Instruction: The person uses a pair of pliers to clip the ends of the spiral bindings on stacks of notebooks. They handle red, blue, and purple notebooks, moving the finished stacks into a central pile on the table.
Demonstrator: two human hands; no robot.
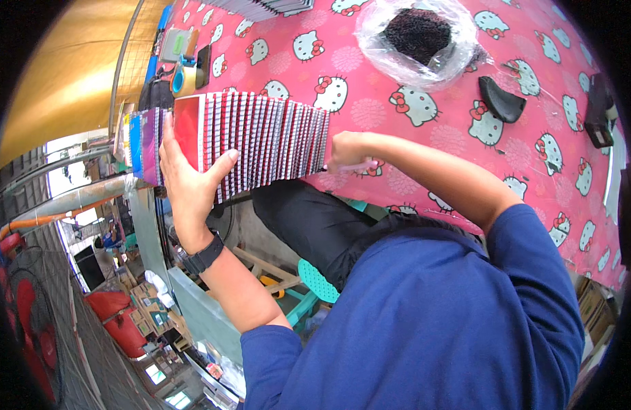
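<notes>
"Notebooks, spiral-bound [268, 143]: where do they sit?"

"Fanned in a row at the table's near left edge, on the pink cartoon-cat tablecloth [370, 113], bindings showing. A red cover [187, 126] lies toward the left, with a purple cover [150, 140] farther left."

"And the hands?"

"Left hand [192, 171] spreads over the row's left end, thumb across the bindings, steadying more than gripping. Right hand [346, 150] curls around a slim pink tool [363, 166] beside the right end; its exact kind I can't tell."

"How would you do this well?"

"My guess is tool work along the bindings. Brace the left palm so the fan can't slide, space the spines evenly, and bring the tip in lightly, one binding at a time, so no coil bends."
</notes>
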